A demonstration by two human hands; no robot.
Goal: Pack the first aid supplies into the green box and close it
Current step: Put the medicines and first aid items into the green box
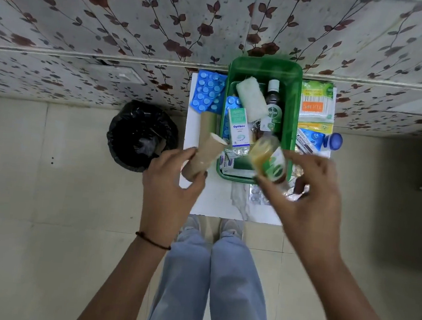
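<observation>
The green box stands open on a small white table, its lid leaning against the wall behind. Inside lie a white gauze roll, a Dettol bottle, an Optibex carton and a blue pill strip. My left hand grips a tan bandage roll just left of the box's near corner. My right hand holds a small jar with amber contents and a green-and-white label, tilted over the box's near right part and blurred.
Blue pill strips and another tan roll lie left of the box. Cotton swab packs, a blue-capped bottle, a tube box and silver blister strips lie to its right and front. A black-lined bin stands on the floor at left.
</observation>
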